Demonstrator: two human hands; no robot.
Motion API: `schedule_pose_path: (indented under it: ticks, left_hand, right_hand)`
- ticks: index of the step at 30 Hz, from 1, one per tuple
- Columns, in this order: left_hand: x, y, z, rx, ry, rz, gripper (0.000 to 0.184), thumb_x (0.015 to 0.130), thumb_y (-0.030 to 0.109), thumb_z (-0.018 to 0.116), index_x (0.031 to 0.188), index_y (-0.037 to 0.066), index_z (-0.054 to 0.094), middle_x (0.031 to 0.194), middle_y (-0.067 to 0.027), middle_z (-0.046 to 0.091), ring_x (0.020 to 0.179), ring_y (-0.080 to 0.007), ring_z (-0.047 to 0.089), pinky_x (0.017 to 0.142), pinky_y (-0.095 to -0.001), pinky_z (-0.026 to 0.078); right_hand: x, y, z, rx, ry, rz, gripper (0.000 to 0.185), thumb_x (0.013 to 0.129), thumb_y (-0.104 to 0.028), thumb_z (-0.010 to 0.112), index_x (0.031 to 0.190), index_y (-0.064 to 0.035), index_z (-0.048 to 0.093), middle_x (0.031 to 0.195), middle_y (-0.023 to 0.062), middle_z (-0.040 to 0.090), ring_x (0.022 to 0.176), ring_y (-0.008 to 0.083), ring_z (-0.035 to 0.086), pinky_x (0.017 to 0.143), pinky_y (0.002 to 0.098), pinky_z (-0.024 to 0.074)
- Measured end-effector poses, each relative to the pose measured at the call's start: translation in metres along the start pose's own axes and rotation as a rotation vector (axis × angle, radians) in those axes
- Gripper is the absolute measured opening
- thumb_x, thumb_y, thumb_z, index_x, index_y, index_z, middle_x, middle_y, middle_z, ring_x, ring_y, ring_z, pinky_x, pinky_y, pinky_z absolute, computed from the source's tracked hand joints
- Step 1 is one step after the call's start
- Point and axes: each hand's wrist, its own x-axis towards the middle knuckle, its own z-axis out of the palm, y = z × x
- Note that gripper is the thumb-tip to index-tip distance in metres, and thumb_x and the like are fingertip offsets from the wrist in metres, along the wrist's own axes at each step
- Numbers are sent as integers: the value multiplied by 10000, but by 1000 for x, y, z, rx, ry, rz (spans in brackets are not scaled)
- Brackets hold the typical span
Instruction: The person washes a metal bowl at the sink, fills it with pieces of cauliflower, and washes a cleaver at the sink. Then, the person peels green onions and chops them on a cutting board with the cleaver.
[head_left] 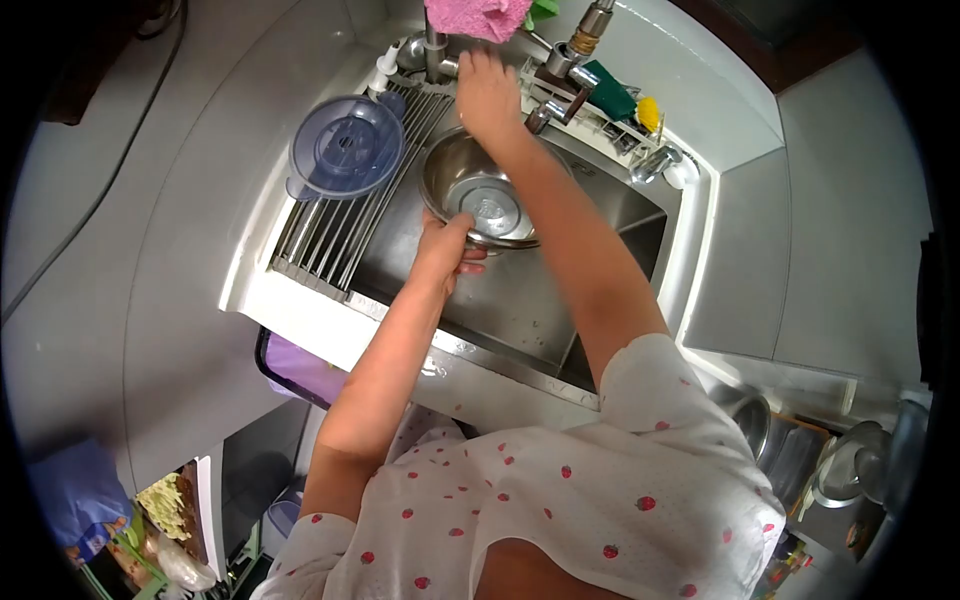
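Observation:
A shiny metal bowl [487,205] with some clear liquid in its bottom is held over the sink. My left hand [445,250] grips its near rim, thumb over the edge and fingers underneath. My right hand [488,98] is above the bowl's far edge, fingers stretched out beside a metal tap [436,58], with nothing seen in them. Whether the fingertips touch the tap is unclear. Left of the bowl, a bluish translucent colander [346,148] rests on the metal drying rack [335,240].
The steel sink [505,305] lies below the bowl. Behind it are a pink cloth [478,16], another faucet [548,112], a green scouring pad [610,92] and a yellow sponge [649,113]. Metal pans [848,465] sit at the lower right, a blue bag [78,495] at the lower left.

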Motion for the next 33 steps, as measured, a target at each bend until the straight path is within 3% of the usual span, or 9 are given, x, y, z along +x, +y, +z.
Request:
schedule_pose_path:
  ticks: [16,18,20,23,25,29,31,32,33]
  left_hand:
    - [35,-3,5,-47,-56,31,495,798,110,506,1245,104,293,989,-149,556,592,-264,645,422,-315,529]
    - [36,-8,6,-83,-31,20,505,792,93,511,1246,103,292,1006,-157,557,586,-263,642,423,-317,531]
    - [38,-12,6,-124,-1,11,515,786,76,517,1248,102,291,1023,-164,559,580,-262,639,425,-318,533]
    - [41,-25,0,-155,-23,19,565,764,43,524,1269,121,281,1051,-165,553,633,-259,647,440,-318,539]
    - [41,-35,4,-147,40,155,607,746,15,522,1285,151,280,1020,-140,563,698,-244,646,474,-321,548]
    - [38,-49,13,-162,35,166,588,733,-12,513,1265,157,329,985,-118,575,726,-223,640,492,-319,536]
    - [35,-41,13,-67,65,70,617,727,-68,472,1297,134,349,1068,-96,552,850,-192,592,561,-335,515]
    - [41,-43,6,-64,67,67,617,727,-68,472,1297,134,349,1068,-96,552,850,-192,592,561,-335,515]
    - [54,-45,-7,-104,80,187,579,727,-70,473,1262,135,384,1025,-97,570,800,-190,606,524,-318,502]
  right_hand:
    - [0,24,19,-131,-305,82,234,809,-171,527,985,-54,627,1015,164,608,1007,306,565,859,402,444]
    - [-21,9,-13,244,-125,39,193,792,-176,528,878,-48,644,956,117,620,906,306,590,763,382,474]
    - [-54,8,-30,606,-475,172,171,810,-173,553,849,-31,639,823,112,639,727,292,615,658,350,491]
    - [-118,30,-9,991,-623,688,154,821,-148,561,805,-15,635,724,101,642,648,235,618,603,308,485]
    - [-129,50,17,1276,-409,1562,151,777,-124,568,668,-27,607,614,91,584,532,181,531,509,348,439]
    - [-128,37,45,1549,15,1669,130,772,-122,596,686,-26,609,615,71,584,524,179,531,473,302,409]
    - [-115,-3,33,2105,-377,1456,129,778,-112,589,708,-5,607,621,89,589,518,187,541,453,290,414]
    - [-125,-10,30,2106,-376,1462,129,778,-112,589,708,-5,607,621,89,589,518,187,541,453,290,414]
    - [-138,-14,30,1990,-783,1316,122,778,-106,578,715,-6,608,629,94,598,533,199,563,471,308,440]
